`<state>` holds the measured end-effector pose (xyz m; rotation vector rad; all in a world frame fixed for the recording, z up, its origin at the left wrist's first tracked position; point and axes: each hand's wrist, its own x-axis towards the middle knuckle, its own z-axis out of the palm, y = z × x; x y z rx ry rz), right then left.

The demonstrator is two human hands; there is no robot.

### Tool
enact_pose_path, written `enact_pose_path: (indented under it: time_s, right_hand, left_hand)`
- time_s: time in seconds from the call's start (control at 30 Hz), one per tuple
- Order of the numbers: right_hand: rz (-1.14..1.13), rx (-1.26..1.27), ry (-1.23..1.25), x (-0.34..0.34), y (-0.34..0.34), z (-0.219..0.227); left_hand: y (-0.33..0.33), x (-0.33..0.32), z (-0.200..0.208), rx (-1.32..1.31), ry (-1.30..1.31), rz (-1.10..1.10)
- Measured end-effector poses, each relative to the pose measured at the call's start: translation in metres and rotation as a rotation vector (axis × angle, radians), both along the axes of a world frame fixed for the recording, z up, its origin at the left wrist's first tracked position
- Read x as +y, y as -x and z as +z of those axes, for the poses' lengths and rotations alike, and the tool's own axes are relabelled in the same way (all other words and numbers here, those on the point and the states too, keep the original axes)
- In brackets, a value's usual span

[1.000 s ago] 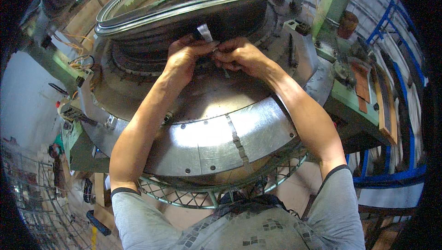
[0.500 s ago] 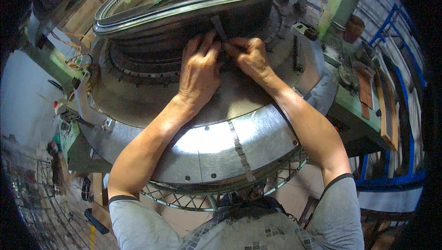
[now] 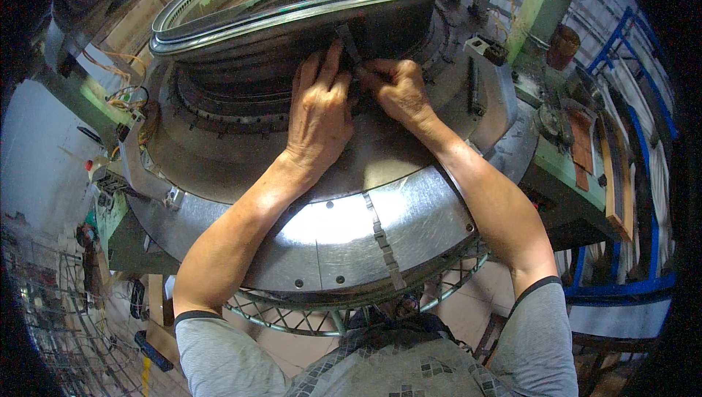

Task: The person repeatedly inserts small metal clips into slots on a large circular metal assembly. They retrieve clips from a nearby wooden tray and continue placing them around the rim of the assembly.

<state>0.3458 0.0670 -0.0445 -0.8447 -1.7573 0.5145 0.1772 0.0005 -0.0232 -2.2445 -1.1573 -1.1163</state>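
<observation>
Both my hands work at the dark side wall of a large ring-shaped machine part (image 3: 241, 72), below its shiny oval rim (image 3: 307, 11). A narrow grey strip (image 3: 347, 40) runs down that wall between them. My left hand (image 3: 320, 108) has its fingers stretched upward against the wall, the index fingertip close beside the strip. To its right, my right hand (image 3: 401, 90) is closed in a pinch at the strip's lower end. Its fingertips and the strip's end are partly in shadow. Below my forearms, a similar segmented strip (image 3: 382, 240) lies across the shiny metal ring (image 3: 340, 232).
A green post and bench (image 3: 567, 178) stand at the right, with a brown cup (image 3: 563, 47) and a wooden frame (image 3: 616, 170). Beyond them is a blue rack (image 3: 621, 286). Loose cables (image 3: 128, 93) hang at the left. A lattice ring (image 3: 292, 316) runs under the machine's front edge.
My left index finger has straightened and reaches slightly higher along the wall. My right hand keeps its pinch at the strip with hardly any movement.
</observation>
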Motion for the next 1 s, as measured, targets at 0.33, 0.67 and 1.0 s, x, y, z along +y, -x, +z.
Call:
enact_pose_path:
  time_s: [0.33, 0.67, 1.0]
  right_hand:
    - [-0.001, -0.084, 0.043, -0.0025, -0.0049, 0.0027]
    - [-0.051, -0.035, 0.018, -0.0054, -0.0012, 0.0056]
    - [-0.061, -0.037, 0.062, -0.0033, -0.0022, 0.0050]
  left_hand:
    - [0.0013, 0.0005, 0.0002, 0.066, 0.012, 0.054]
    - [0.0008, 0.0001, 0.0017, 0.074, -0.001, 0.047]
    - [-0.0003, -0.0032, 0.0058, 0.100, 0.048, 0.078]
